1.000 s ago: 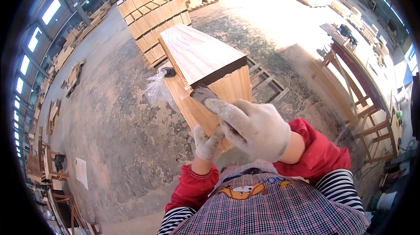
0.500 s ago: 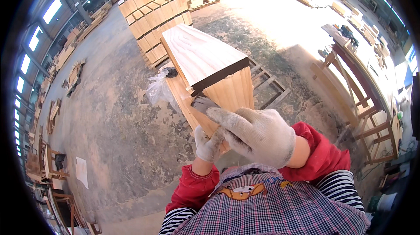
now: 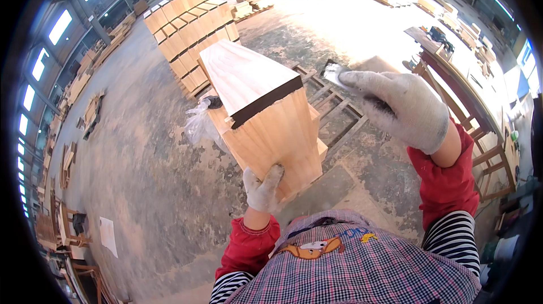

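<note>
A pale wooden box [image 3: 277,134] stands in front of me, with a dark brown strip [image 3: 268,100] along the edge between its top board [image 3: 243,77] and its near face. My left hand [image 3: 263,189], in a whitish work glove, grips the lower left edge of that near face, its thumb lying on the wood. Off to the right of the box, raised and apart from it, my gloved right hand [image 3: 401,103] is closed on a putty knife [image 3: 335,72]. The blade catches bright light and has a dark tip; the handle is hidden in the glove.
Farther back stands a stack of similar wooden boxes [image 3: 192,32]. A slatted pallet [image 3: 339,112] lies behind and right of the box. Clear plastic film [image 3: 199,123] hangs at its left. A wooden workbench [image 3: 452,72] stands on the right. Timber piles [image 3: 90,114] lie around the floor.
My right hand has lifted the putty knife from the dark edge and moved it up and right. My left hand still grips the box's lower edge.
</note>
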Available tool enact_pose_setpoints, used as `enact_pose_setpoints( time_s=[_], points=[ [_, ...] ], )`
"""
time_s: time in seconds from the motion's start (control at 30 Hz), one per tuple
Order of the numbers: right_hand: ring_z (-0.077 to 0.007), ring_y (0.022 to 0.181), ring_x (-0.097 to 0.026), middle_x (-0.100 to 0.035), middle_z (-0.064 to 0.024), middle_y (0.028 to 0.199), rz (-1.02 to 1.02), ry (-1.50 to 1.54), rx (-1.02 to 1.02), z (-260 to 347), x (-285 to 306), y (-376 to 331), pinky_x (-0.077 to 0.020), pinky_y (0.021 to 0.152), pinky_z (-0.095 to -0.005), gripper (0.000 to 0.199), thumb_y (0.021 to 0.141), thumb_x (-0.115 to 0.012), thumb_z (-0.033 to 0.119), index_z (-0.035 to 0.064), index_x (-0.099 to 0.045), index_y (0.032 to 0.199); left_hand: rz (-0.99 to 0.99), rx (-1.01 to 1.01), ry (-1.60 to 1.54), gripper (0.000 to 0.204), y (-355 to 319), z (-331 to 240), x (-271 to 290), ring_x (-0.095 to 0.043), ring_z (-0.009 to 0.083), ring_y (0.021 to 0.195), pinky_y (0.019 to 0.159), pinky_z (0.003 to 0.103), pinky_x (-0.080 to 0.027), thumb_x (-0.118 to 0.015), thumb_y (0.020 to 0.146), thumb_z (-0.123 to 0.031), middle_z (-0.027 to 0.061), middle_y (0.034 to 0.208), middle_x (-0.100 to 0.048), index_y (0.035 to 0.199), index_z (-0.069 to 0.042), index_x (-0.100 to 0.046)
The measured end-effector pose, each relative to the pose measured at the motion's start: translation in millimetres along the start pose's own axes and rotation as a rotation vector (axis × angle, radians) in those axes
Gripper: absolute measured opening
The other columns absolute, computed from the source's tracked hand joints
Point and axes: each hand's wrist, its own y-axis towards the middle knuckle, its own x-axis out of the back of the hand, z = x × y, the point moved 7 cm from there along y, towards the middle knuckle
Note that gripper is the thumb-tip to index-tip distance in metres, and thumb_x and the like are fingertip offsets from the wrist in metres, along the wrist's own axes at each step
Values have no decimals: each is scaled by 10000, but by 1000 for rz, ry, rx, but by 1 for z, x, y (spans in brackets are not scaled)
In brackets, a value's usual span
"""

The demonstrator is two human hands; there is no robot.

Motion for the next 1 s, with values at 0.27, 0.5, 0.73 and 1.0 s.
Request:
enact_pose_setpoints(
  time_s=[0.27,0.5,0.73,1.0],
  points=[
    [-283,669,-630,-633,-144,751,13,150,78,9,-19,3,-500,616,-363,413,800,-565,77,87,-563,1212,22,-44,-1,380,-2,1,2,-605,219,987,833,362,-506,-563,850,-53,122,1121,-596,1207,50,-483],
    [-291,650,-623,-623,-147,734,-61,205,105,9,-18,1,-494,610,-362,412,801,-552,74,86,-564,1212,-53,-40,19,369,1,-10,-7,-589,166,926,787,297,-485,-595,855,-95,84,1038,-612,1181,48,-497],
    [-260,668,-627,-628,-167,802,78,290,-31,-1,-25,-5,-496,636,-326,429,791,-541,35,-14,-555,1217,-94,-21,168,344,15,-28,-2,-610,186,888,777,279,-484,-596,851,-107,101,1015,-622,1147,55,-534],
    [-271,659,-652,-641,-177,772,112,487,-76,8,-59,-27,-518,620,-336,417,809,-553,81,-29,-540,1211,21,-470,704,411,80,-66,-8,-618,214,1004,823,355,-540,-564,913,-217,114,1118,-601,1240,13,-465]
  ],
)
